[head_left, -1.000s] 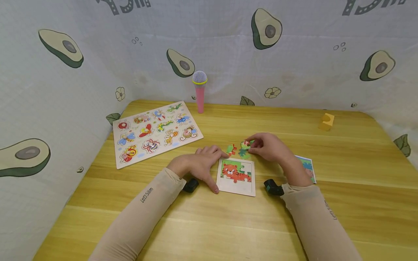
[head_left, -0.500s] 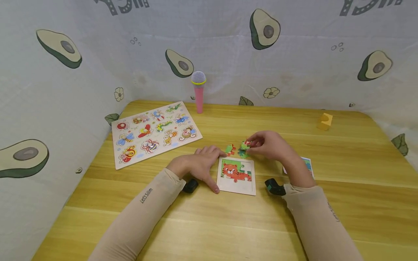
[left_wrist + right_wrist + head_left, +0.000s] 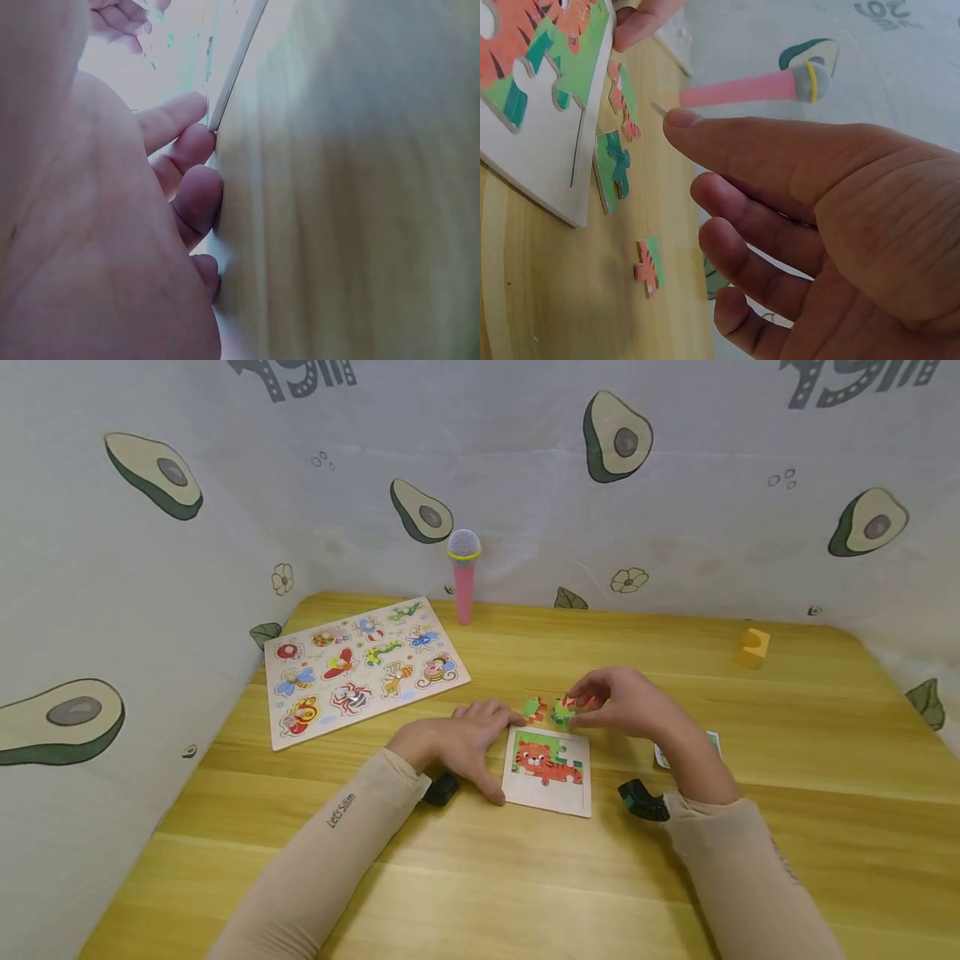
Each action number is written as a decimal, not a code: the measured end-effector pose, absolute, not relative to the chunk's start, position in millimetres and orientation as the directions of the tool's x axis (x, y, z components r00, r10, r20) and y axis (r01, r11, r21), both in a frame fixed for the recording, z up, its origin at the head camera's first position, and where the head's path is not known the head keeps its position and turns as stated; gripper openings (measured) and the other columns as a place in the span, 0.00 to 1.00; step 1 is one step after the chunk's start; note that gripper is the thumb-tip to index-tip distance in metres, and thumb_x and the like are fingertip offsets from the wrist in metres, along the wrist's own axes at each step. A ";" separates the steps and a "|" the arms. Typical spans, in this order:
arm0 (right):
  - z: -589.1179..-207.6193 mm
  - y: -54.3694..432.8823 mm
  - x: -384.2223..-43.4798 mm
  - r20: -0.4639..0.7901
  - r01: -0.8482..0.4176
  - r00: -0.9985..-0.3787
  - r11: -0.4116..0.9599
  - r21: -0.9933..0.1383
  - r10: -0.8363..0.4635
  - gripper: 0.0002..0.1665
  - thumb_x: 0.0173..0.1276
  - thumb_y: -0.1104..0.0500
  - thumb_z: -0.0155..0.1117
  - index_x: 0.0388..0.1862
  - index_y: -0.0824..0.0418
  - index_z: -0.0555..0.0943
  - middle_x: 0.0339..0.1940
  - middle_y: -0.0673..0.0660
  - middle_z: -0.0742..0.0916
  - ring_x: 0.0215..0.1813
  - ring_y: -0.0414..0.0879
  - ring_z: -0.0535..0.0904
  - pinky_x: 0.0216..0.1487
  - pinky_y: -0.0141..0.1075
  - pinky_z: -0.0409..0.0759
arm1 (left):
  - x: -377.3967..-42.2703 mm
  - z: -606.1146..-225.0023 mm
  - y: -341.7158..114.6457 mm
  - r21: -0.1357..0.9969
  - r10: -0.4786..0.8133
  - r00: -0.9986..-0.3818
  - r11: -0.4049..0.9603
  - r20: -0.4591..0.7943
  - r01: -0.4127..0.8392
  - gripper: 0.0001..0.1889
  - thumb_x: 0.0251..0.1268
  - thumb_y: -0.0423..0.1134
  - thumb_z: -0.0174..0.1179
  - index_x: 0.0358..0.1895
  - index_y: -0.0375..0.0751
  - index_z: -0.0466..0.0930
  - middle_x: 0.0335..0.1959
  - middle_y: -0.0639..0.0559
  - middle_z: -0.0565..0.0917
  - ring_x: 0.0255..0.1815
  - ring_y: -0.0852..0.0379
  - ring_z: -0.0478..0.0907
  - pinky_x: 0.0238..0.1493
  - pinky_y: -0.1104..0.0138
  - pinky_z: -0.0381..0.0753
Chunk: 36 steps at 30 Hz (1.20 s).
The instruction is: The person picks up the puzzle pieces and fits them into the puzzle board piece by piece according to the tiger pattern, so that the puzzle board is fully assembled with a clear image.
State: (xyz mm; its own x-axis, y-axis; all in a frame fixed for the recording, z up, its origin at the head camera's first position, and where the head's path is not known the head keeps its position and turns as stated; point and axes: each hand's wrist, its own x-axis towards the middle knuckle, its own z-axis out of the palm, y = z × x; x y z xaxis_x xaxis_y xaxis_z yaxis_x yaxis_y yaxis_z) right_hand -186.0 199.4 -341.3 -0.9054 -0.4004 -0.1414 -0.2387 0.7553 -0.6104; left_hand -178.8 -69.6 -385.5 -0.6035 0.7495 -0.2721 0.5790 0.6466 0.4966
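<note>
A small framed jigsaw board (image 3: 534, 797) with a partly filled tiger picture lies on the table. My left hand (image 3: 467, 742) rests beside it, fingers spread, with thumb and index fingertips at its left edge. Past the board's far edge, my right hand (image 3: 628, 700) pinches a jigsaw piece, seen edge-on as a thin sliver (image 3: 658, 109) at the thumb tip in the right wrist view. Below it lie loose pieces: a red-and-green one (image 3: 624, 105), a green one with a dark teal shape (image 3: 610, 174) and a striped orange one (image 3: 649, 267).
A large wooden peg puzzle (image 3: 405, 695) with insect pictures lies at the back left. Behind the hands a pink toy microphone (image 3: 464, 593) stands upright. A yellow block (image 3: 752, 648) sits at the far right. My right forearm partly covers a small picture card (image 3: 713, 742).
My right hand shifts and turns slightly at the loose pieces, still pinching one. My left hand stays at the board, and the head view tilts a little.
</note>
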 end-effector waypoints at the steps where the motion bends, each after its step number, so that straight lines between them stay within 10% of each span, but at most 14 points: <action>1: -340.8 199.5 -184.6 -0.149 -0.240 -0.902 0.757 -0.608 -0.406 0.21 0.58 0.58 0.79 0.48 0.64 0.85 0.40 0.54 0.86 0.41 0.50 0.77 0.40 0.40 0.77 | -178.7 -385.7 -69.5 0.497 0.750 -0.604 0.646 -0.271 0.579 0.58 0.42 0.63 0.77 0.76 0.47 0.54 0.69 0.54 0.60 0.67 0.55 0.55 0.66 0.59 0.56; 36: -363.2 176.9 -151.5 -0.196 -0.388 -0.711 0.609 -0.692 -0.676 0.17 0.55 0.54 0.82 0.42 0.55 0.87 0.31 0.50 0.83 0.33 0.47 0.75 0.34 0.36 0.75 | -179.6 -389.1 -69.4 0.500 0.758 -0.597 0.636 -0.263 0.588 0.56 0.43 0.66 0.76 0.74 0.48 0.57 0.68 0.54 0.61 0.70 0.56 0.54 0.68 0.56 0.55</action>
State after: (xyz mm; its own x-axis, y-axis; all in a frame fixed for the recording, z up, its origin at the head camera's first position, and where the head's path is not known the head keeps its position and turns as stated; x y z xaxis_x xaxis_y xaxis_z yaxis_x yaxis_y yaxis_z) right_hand -151.5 176.9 -363.2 -0.7107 -0.6756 -0.1963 -0.3881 0.6092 -0.6915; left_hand -179.6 -69.4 -389.1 -0.5972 0.7579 -0.2628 0.5877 0.6363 0.4998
